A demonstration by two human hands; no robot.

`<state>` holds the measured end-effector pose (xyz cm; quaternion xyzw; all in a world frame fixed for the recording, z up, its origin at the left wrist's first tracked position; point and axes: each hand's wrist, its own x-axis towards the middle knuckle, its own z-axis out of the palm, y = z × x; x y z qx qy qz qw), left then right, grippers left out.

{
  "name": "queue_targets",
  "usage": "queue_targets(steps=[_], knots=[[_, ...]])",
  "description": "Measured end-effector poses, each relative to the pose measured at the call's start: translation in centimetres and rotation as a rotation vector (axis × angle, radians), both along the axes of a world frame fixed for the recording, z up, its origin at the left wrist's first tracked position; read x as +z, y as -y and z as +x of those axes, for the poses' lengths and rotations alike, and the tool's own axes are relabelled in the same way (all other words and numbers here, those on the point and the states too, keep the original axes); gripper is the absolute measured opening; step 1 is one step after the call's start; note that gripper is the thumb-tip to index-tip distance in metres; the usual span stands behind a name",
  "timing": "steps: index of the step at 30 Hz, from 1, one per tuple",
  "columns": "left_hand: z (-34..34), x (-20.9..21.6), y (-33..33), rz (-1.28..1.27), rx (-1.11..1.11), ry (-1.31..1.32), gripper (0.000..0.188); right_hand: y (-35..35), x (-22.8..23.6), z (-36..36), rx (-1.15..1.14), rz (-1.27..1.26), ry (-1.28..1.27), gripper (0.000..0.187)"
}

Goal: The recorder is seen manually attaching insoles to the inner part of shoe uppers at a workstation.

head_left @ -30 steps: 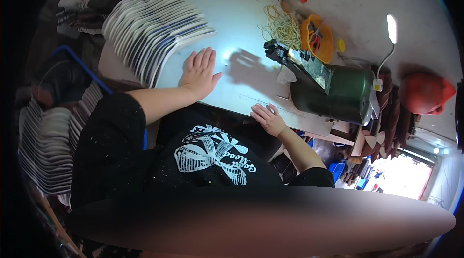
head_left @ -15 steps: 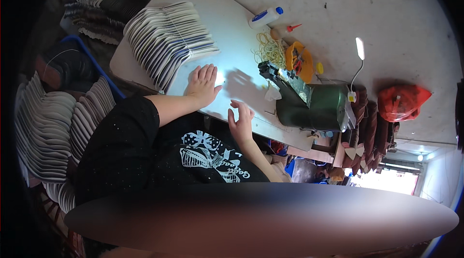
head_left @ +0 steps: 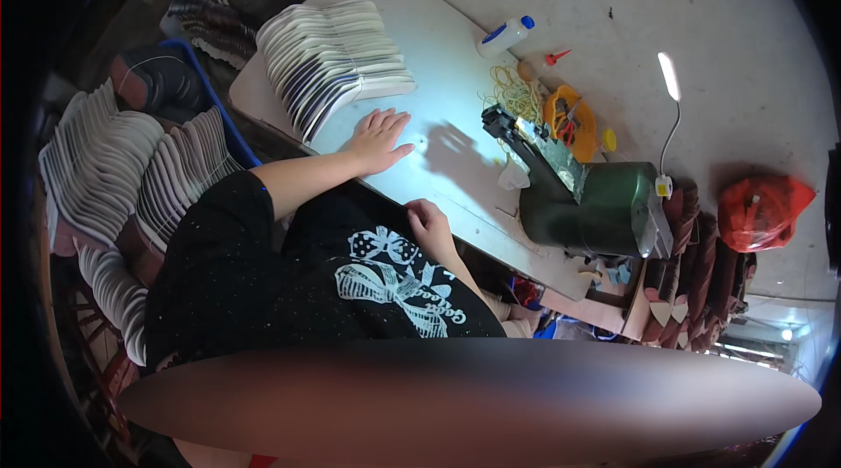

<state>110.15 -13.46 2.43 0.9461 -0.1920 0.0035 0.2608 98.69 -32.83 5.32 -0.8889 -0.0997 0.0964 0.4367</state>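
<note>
My left hand (head_left: 379, 142) lies flat on the pale worktable (head_left: 445, 109), fingers stretched out and nothing in them. Just beyond its fingertips stands a string-tied bundle of white, insole-shaped pieces (head_left: 337, 56), several with dark edges. My right hand (head_left: 429, 230) is at the table's near edge, close to my body. Its fingers are loosely bent with the thumb apart, and no object shows in it. To the right, a dark green machine (head_left: 596, 209) with a black arm (head_left: 526, 139) sits on the table, its shadow falling near my left hand.
Rubber bands (head_left: 515, 95), a white bottle (head_left: 506, 36) and an orange basket with tools (head_left: 571, 122) line the table's far side. A lamp (head_left: 670, 78) rises beside the machine. More tied bundles (head_left: 101, 157) and a blue crate (head_left: 229, 122) stand at left; a red bag (head_left: 765, 214) is at right.
My right hand has drawn back from over the table to its near edge, fingers more bent. My left hand stays flat on the table. The whole view has shifted slightly.
</note>
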Motion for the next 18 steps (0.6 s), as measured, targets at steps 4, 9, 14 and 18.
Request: queue_targets(steps=[4,9,14,18], knots=[[0.6,4.0,0.3,-0.197,-0.105,-0.348,0.064,1.7,-1.4,-0.4,-0.016,0.124,-0.034,0.014],[9.5,8.5,-7.6,0.004,0.117,0.335,0.056,0.9,0.0,1.0,0.07,0.148,-0.14,0.014],[15.2,8.6,-19.6,0.146,0.633,0.08,0.058,-4.2,4.7,8.3,0.26,0.175,-0.062,0.023],[12.7,11.2,-16.7,0.373,0.617,-0.181,0.071,-10.3,5.5,16.9,0.24,0.217,0.34,0.022]])
